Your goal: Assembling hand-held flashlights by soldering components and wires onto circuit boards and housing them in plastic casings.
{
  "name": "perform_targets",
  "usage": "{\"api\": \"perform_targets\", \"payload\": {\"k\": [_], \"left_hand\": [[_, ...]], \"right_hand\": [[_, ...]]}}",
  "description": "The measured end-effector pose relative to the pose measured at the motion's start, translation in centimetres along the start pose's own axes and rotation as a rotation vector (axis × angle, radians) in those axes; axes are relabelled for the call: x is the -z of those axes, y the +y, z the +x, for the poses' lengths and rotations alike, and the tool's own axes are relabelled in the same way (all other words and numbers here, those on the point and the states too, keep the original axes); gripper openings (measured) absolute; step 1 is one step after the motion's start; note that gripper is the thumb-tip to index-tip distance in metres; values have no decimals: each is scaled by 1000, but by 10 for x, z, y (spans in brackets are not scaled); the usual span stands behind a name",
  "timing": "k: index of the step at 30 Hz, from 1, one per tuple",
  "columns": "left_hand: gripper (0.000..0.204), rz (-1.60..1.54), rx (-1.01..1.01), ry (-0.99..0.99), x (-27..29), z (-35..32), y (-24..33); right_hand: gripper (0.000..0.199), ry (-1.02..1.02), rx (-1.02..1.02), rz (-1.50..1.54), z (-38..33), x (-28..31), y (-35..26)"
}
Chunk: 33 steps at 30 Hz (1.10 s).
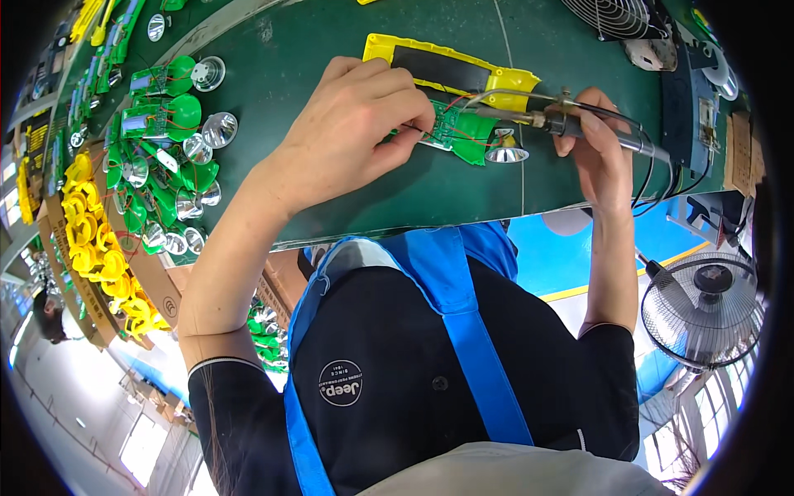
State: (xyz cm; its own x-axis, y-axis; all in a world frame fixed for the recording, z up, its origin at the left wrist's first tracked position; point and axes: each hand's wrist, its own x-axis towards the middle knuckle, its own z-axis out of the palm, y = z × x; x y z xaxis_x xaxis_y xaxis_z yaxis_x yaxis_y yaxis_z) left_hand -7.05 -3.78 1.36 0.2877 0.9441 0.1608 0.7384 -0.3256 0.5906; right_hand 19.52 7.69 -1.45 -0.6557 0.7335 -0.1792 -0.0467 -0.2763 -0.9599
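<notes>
My left hand (364,124) is closed in a pinch at the left end of a green circuit board (447,124), with thin dark and red wires at its fingertips. The board sits in a green plastic lamp holder (474,139), whose silvery reflector (507,151) lies at the right end. My right hand (600,145) grips a soldering iron (571,126) with a thin feed tube along it. The iron points left, over the board; its tip is hard to make out. Just behind lies a yellow housing shell (447,68) with a dark inner strip.
Several green lamp assemblies (165,120) with reflectors crowd the green bench (331,219) on the left. Yellow plastic parts (95,236) fill a carton beside them. At the right stand a dark control box (691,107) with cables and a round fan guard (608,15). A floor fan (703,310) stands lower right.
</notes>
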Motion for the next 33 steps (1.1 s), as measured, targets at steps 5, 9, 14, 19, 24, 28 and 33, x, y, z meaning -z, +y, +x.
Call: {"api": "perform_targets", "payload": {"k": [5,9,14,19,24,28,33], "left_hand": [[11,59,-7,-26,0,4,-1],[11,56,-2,-39,0,4,0],[11,45,2,-31,0,5,-2],[11,34,-7,-38,1,5,-3],[12,44,-7,-52,2,6,-3],[12,40,-8,-27,0,5,-3],[12,48,-4,-25,0,5,-2]], "right_hand": [[29,-36,-84,-139,16,-9,-10],[31,-109,-105,-243,17,-11,-14],[28,-105,-136,-291,17,-15,-17],[23,-85,-127,-276,16,-14,-15],[23,-80,-116,-276,14,-16,-15],[24,-71,-99,-259,12,-11,-13],[27,-51,-87,-217,10,-9,-13]]}}
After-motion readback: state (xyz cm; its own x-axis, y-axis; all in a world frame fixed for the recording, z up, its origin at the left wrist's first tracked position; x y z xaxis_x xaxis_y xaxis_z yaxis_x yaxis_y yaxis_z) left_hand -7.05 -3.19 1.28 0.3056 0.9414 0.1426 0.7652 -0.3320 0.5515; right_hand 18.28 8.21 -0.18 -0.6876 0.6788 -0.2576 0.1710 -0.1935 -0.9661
